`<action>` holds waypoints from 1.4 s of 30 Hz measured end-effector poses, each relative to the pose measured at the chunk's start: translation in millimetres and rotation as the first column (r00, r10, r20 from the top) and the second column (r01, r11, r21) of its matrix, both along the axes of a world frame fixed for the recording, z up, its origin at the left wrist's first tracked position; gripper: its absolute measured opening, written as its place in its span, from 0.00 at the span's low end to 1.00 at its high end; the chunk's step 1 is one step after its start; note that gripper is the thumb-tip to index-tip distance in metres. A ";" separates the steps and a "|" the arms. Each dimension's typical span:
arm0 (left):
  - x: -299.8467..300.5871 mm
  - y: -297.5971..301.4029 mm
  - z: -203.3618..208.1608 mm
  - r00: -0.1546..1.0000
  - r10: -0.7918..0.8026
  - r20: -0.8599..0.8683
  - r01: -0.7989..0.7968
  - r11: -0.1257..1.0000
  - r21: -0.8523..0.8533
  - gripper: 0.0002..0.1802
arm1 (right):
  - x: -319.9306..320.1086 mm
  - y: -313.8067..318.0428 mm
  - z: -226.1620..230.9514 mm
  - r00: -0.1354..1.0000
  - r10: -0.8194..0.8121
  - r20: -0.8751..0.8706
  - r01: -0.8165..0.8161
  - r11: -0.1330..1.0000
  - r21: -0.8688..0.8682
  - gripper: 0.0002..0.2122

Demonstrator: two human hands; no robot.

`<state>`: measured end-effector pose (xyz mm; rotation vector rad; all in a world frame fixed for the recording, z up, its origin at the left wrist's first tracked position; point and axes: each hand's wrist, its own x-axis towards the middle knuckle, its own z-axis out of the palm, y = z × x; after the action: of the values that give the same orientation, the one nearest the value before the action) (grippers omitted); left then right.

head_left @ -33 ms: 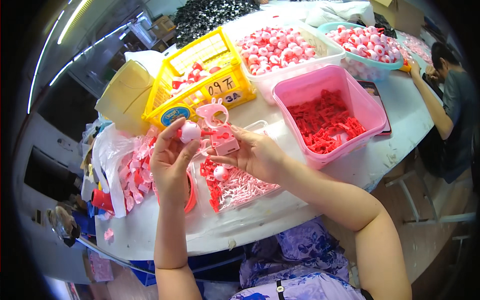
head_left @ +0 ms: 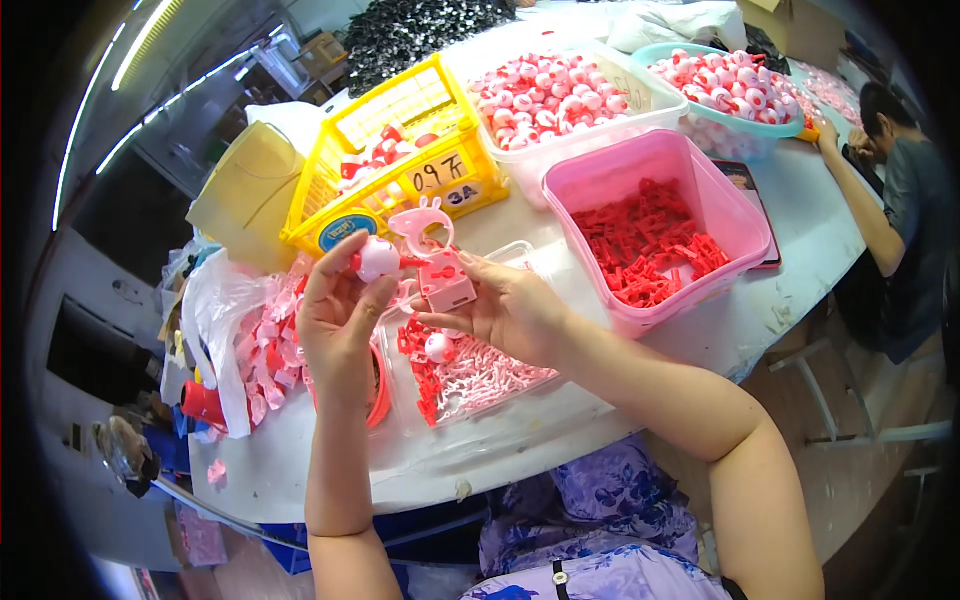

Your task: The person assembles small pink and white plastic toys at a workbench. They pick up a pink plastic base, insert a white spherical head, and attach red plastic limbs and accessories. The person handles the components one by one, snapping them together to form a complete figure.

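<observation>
My left hand (head_left: 338, 318) pinches a small pale-pink ball with red parts (head_left: 377, 259) between thumb and fingers. Close on its right, my right hand (head_left: 512, 305) grips a pink boxy plastic piece (head_left: 446, 282) by its side. A pink ring with ear-like tips (head_left: 424, 228) rises above this piece. A red bit bridges the ball and the box; whether it joins them I cannot tell. Below both hands lies a clear tray (head_left: 462, 412) with small pink and white sticks, red pieces and a pink-white ball (head_left: 439, 347).
A pink tub (head_left: 655, 150) of red pieces stands to the right. Behind are a yellow basket (head_left: 385, 100), a white bin (head_left: 535, 160) and a blue-rimmed bowl (head_left: 775, 130), all holding pink-and-red parts. Pink pieces (head_left: 265, 350) spill from a bag at left. Another person (head_left: 905, 220) sits far right.
</observation>
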<state>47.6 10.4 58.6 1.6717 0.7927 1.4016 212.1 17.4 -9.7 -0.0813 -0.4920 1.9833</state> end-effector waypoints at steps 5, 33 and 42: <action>7.0 21.8 2.8 0.995 0.075 -0.068 -0.059 0.977 0.206 0.22 | 0.4 -0.9 -1.2 0.999 -0.022 0.043 0.021 1.000 0.023 0.20; -6.9 27.1 -14.3 0.981 0.024 -0.195 -0.005 0.995 0.102 0.20 | -12.8 -6.5 -9.8 0.952 -0.069 0.299 0.027 0.989 0.142 0.22; 3.2 26.4 -20.1 0.910 0.220 -0.351 -0.098 0.938 0.333 0.21 | -5.3 -10.4 -9.3 0.932 -0.089 0.352 0.054 0.993 0.108 0.20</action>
<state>50.9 36.8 38.5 2.2150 0.9866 1.3803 206.8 7.0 -19.0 -0.3995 -0.8077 1.8745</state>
